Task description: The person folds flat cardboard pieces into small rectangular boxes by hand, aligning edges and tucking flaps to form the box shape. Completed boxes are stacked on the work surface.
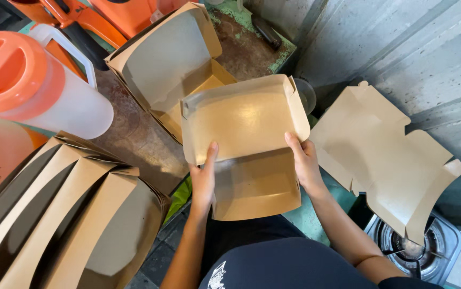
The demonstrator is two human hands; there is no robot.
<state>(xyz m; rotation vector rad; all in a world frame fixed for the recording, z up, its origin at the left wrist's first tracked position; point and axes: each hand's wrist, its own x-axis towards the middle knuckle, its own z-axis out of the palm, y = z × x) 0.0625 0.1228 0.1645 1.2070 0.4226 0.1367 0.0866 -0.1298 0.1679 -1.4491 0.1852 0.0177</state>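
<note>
Both hands grip a brown cardboard takeaway box, half folded, held above the lap: left hand pinching its left edge, right hand closed on its right edge. Another open box sits just behind on the rusty worktop.

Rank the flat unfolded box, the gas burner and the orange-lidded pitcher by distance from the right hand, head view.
1. Flat unfolded box: just right of the right hand.
2. Gas burner: lower right, under that flat box.
3. Orange-lidded pitcher: far left.
</note>
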